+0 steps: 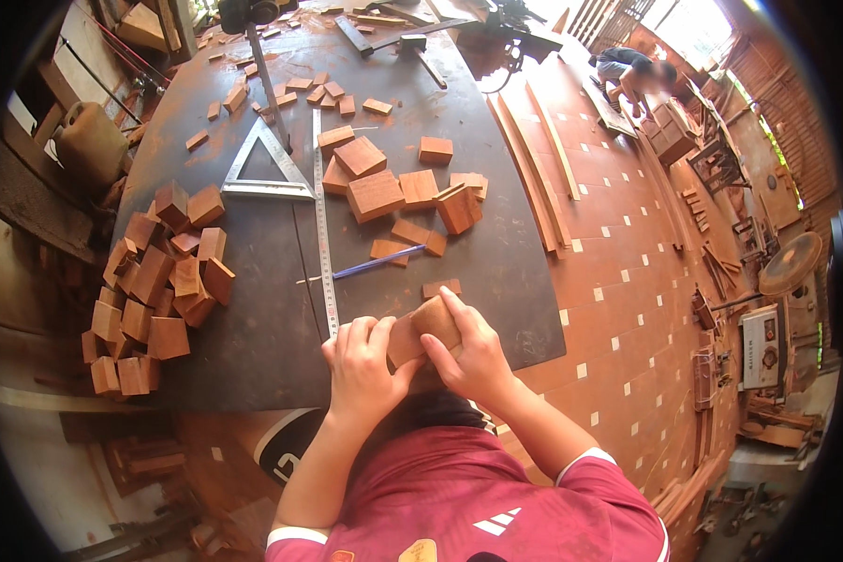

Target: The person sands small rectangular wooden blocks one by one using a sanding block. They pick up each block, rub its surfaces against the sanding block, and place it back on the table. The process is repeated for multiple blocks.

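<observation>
Near the front edge of the dark table, my left hand (361,363) grips a reddish-brown wooden block (404,343), fingers curled over its left side. My right hand (475,354) holds a second, lighter wooden block (436,322) between thumb and fingers. The two blocks touch or nearly touch; the palms hide their lower parts. Just beyond them lies a small flat wooden piece (441,288). A blue pen (377,261) rests farther up, by a long measuring strip (324,225). Beside that strip sits a silver triangular square (270,174).
Many wooden blocks (150,281) are heaped on the table's left, others (375,192) past the pen. A narrow upright metal blade or bar (270,84) stands at the far side. Long boards (534,169) lie on the tiled floor at right; another person (628,77) bends there.
</observation>
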`<state>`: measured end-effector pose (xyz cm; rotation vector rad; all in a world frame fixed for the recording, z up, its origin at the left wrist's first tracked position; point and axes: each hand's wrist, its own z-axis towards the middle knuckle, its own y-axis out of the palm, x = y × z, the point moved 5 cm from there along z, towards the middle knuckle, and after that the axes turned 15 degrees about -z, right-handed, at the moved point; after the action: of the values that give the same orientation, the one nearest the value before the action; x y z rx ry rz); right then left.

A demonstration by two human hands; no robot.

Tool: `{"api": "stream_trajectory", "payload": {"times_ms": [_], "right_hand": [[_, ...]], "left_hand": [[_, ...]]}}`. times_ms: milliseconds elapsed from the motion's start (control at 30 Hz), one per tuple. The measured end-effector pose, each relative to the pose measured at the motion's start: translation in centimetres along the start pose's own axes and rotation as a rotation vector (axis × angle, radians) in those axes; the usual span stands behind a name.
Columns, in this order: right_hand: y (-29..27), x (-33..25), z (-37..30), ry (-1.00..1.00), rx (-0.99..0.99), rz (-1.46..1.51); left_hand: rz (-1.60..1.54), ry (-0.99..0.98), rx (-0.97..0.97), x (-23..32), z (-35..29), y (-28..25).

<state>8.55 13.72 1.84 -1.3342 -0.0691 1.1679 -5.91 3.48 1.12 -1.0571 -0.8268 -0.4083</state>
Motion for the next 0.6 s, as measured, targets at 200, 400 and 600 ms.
{"api": "stream_trajectory", "payload": {"times_ms": [200, 400, 600], "right_hand": [[-1.4, -0.7, -1.6, -0.021, -0.047, -0.106], [0.0, -0.6, 0.6, -0.052, -0.010, -0.106], [-0.7, -0.8, -0.9, -0.019, -0.038, -0.104]], "left_hand": [[-0.021, 0.011, 0.024, 0.1, 0.3, 0.3], [-0.010, 0.012, 0.000, 0.1, 0.3, 0.4], [-0.006, -0.018, 0.010, 0.2, 0.2, 0.3]]}}
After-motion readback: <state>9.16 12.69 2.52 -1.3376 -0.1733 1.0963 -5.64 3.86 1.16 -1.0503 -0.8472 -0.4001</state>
